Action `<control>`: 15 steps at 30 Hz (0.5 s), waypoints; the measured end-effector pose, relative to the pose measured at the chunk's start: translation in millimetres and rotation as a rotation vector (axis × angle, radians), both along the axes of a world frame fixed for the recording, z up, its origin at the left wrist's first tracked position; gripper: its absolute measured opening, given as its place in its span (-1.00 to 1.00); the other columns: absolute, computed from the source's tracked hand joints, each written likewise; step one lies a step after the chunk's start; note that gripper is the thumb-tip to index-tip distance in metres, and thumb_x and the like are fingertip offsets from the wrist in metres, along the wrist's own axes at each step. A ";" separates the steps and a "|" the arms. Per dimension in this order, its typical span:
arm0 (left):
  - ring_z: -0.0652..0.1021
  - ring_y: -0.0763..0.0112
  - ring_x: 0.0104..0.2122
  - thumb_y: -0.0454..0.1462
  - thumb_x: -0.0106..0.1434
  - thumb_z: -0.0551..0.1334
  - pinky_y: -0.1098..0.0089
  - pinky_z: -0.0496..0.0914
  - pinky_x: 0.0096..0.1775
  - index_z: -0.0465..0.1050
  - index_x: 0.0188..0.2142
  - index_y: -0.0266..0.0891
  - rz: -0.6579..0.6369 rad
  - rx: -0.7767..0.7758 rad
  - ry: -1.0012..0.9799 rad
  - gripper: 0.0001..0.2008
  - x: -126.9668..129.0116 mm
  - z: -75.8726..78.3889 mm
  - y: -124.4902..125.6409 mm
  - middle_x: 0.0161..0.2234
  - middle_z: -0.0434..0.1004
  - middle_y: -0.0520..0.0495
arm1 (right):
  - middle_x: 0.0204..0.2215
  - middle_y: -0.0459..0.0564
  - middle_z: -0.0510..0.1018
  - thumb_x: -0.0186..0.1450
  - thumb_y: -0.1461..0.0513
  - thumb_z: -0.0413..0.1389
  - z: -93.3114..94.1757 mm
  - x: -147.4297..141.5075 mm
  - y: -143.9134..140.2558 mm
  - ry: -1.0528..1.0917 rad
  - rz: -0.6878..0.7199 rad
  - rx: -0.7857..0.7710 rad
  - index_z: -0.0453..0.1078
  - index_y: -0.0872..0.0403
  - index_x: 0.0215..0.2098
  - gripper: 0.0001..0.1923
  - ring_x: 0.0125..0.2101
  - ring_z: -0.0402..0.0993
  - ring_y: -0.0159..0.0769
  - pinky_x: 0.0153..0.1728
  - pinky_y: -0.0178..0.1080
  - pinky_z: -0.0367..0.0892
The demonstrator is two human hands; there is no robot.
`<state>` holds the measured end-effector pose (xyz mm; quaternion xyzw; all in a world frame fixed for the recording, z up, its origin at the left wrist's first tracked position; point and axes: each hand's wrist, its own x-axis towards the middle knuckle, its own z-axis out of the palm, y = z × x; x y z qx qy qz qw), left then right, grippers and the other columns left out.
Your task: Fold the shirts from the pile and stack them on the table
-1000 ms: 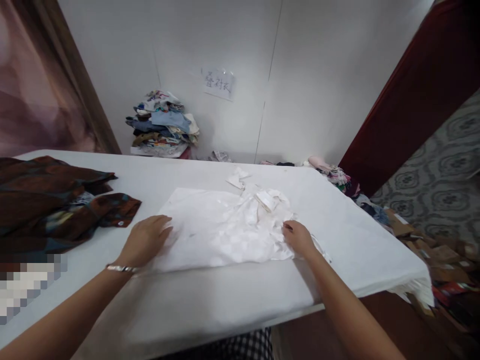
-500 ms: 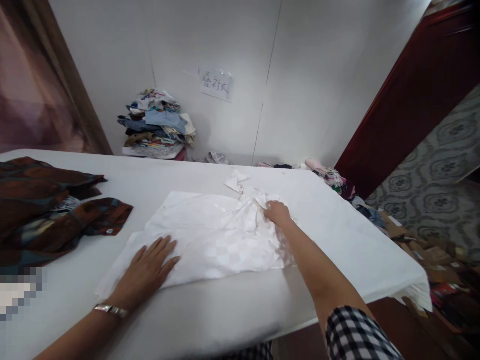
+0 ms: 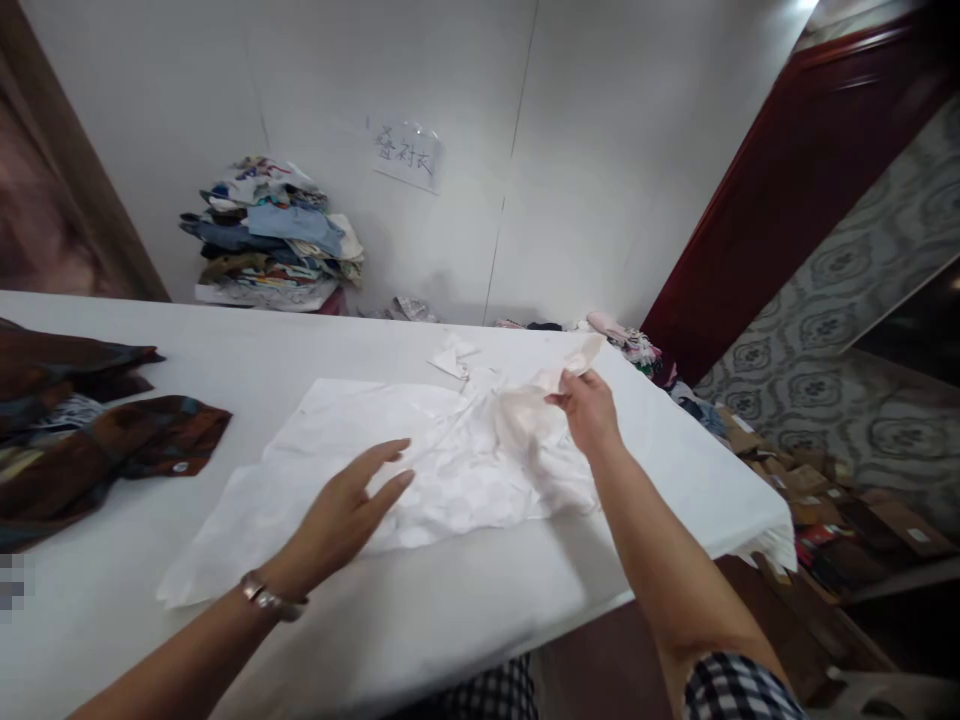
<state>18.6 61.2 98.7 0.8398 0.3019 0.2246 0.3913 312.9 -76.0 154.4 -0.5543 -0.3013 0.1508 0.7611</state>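
Note:
A white shirt (image 3: 450, 500) with a faint check pattern lies spread on the white-covered table (image 3: 480, 590). Its left part is fairly flat, while the right part is bunched and creased. Between thumb and fingers, my right hand (image 3: 591, 408) pinches a thin part of the shirt and lifts it off the table at the right. Over the middle of the shirt hovers my left hand (image 3: 352, 505), thumb and fingers apart, with nothing in it. A small white folded end (image 3: 452, 355) of cloth sticks out at the far side of the shirt.
A brown plaid shirt (image 3: 112, 450) lies at the table's left. Behind the table, against the wall, rises a pile of folded clothes (image 3: 274, 235). More clothes (image 3: 630, 340) lie beyond the right edge, with cardboard boxes (image 3: 802, 480) lower down. A handwritten sheet (image 3: 406, 156) hangs on the wall.
My right hand has risen, lifting part of the white shirt with it. My left hand has come off the cloth and moved right. The view has turned slightly right.

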 end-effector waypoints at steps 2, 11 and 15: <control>0.50 0.09 0.03 0.16 0.20 0.11 0.19 0.45 -0.08 0.28 0.18 -0.05 -0.144 -0.341 -0.121 -0.36 21.7 18.0 -24.1 0.15 0.40 -0.20 | -0.45 -0.14 0.50 0.15 0.09 0.22 -13.9 -47.7 -12.8 -0.114 0.079 -0.092 0.40 0.02 -0.33 -0.80 -0.44 0.44 -0.35 -0.42 -0.24 0.51; 0.58 0.21 -0.15 -0.21 0.12 0.29 0.31 0.48 -0.21 0.43 0.01 -0.19 -0.073 -1.089 -0.153 -0.57 36.2 -7.2 -41.2 -0.07 0.55 -0.21 | -0.12 0.02 0.58 0.35 0.28 0.00 -88.2 -130.8 -87.5 -1.009 0.372 -0.310 0.43 0.00 -0.04 -0.73 -0.08 0.47 -0.24 -0.03 -0.16 0.40; 0.59 0.30 -0.21 -0.33 0.13 0.27 0.37 0.52 -0.23 0.45 0.00 -0.22 0.008 -1.127 -0.311 -0.60 36.3 16.5 -26.6 -0.08 0.55 -0.18 | -0.11 0.06 0.59 0.33 0.25 0.01 -108.9 -62.5 -100.6 -0.924 -0.061 -0.428 0.46 0.02 -0.04 -0.72 -0.06 0.49 -0.18 0.00 -0.09 0.39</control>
